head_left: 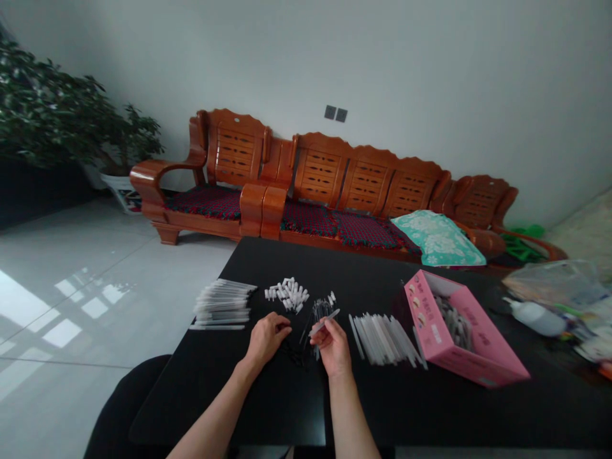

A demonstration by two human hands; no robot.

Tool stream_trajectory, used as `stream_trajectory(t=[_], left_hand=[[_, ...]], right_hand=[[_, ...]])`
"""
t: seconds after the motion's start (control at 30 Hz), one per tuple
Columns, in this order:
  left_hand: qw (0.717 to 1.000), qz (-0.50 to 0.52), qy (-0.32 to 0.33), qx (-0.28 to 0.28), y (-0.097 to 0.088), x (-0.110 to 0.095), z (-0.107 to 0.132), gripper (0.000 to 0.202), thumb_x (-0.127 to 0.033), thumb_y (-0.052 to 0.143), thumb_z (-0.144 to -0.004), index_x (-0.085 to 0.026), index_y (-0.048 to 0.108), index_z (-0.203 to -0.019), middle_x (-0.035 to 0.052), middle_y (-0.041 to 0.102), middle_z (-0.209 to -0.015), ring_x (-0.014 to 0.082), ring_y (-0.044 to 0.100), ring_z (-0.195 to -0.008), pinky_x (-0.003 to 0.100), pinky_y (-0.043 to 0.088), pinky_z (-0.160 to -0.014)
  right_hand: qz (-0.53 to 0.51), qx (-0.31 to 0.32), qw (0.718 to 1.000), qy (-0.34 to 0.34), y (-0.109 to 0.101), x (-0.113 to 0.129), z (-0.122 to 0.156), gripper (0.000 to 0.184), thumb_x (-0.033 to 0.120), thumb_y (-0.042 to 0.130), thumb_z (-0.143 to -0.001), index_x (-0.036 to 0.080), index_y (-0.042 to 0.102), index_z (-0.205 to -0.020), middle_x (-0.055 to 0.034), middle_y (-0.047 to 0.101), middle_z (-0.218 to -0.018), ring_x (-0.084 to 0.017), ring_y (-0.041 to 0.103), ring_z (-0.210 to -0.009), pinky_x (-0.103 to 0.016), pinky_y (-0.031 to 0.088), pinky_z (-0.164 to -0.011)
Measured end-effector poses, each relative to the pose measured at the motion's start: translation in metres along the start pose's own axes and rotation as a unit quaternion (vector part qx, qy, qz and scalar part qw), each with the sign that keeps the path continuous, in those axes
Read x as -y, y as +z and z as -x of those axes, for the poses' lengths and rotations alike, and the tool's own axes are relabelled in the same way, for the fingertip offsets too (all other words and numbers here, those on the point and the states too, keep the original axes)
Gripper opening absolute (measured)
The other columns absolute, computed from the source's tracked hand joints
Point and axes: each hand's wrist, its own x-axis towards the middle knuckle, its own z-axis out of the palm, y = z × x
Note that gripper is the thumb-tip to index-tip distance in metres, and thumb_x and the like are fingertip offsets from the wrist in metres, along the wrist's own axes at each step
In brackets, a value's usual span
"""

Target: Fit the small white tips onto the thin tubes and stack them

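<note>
My right hand (332, 344) is closed on a clear pen barrel (325, 322) that points up and to the right, above a loose heap of thin dark refills (318, 312). My left hand (268, 336) rests on the black table (268, 395) with its fingers curled in a pinch; what they hold is too small to make out. Behind the hands lies a small pile of white caps (288, 294). A row of clear barrels (385, 330) lies to the right of my right hand. A neat stack of assembled pens (222, 305) lies at the left.
An open pink box (459, 331) with more parts stands at the right. Beyond it are a white squeeze bottle (535, 315) and plastic bags (559, 284). A wooden sofa (329, 185) with a teal pillow (437, 239) stands behind the table; a potted plant (71, 121) at far left.
</note>
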Motion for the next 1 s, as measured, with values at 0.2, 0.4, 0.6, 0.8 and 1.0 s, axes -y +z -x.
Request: stream_trajectory(t=[0.2,0.4,0.6,0.8,1.0], left_hand=[[0.993,-0.110,-0.036,0.022,0.010,-0.012,-0.006,0.002,-0.023,0.068,-0.070,-0.021,0.068,-0.071,0.0012,0.067,-0.077,0.0165,0.060,-0.074,0.024,0.035,-0.062],[0.955,0.263,-0.135,-0.009,0.010,0.004,-0.014,0.020,-0.036,0.066,-0.073,-0.016,0.067,-0.072,0.0041,0.066,-0.064,0.0152,0.059,-0.059,0.024,0.041,-0.056],[0.840,0.517,-0.164,-0.017,0.001,0.016,-0.015,0.030,-0.035,0.077,-0.066,-0.012,0.068,-0.083,0.0047,0.068,-0.074,0.0107,0.059,-0.062,0.020,0.045,-0.058],[0.797,0.580,-0.169,0.014,-0.003,0.022,-0.010,0.034,-0.033,0.077,-0.069,-0.012,0.071,-0.095,0.0072,0.070,-0.081,0.0113,0.061,-0.068,0.023,0.049,-0.068],[0.791,0.591,-0.157,0.022,-0.004,0.023,-0.004,0.036,-0.032,0.077,-0.069,-0.012,0.071,-0.098,0.0092,0.071,-0.088,0.0132,0.063,-0.073,0.026,0.050,-0.075]], right_hand=[[-0.002,-0.005,1.000,0.002,0.000,0.001,-0.002,0.018,0.027,0.073,-0.074,0.012,0.066,-0.083,-0.0065,0.073,-0.070,-0.016,0.068,-0.053,-0.026,0.058,-0.047],[-0.001,-0.004,1.000,0.007,0.010,-0.003,-0.004,0.019,0.027,0.073,-0.075,0.011,0.066,-0.085,-0.0082,0.074,-0.071,-0.017,0.069,-0.054,-0.025,0.057,-0.047],[-0.005,0.051,0.998,0.043,0.037,-0.018,-0.013,0.020,0.027,0.072,-0.077,0.011,0.064,-0.087,-0.0093,0.074,-0.074,-0.019,0.071,-0.060,-0.027,0.058,-0.052],[-0.012,0.043,0.997,0.058,0.041,-0.031,-0.021,0.021,0.026,0.073,-0.074,0.012,0.065,-0.087,-0.0089,0.074,-0.074,-0.020,0.071,-0.063,-0.028,0.059,-0.055],[-0.020,0.037,0.997,0.058,0.038,-0.035,-0.025,0.017,0.024,0.073,-0.075,0.012,0.066,-0.085,-0.0079,0.074,-0.073,-0.020,0.072,-0.064,-0.029,0.059,-0.057]])
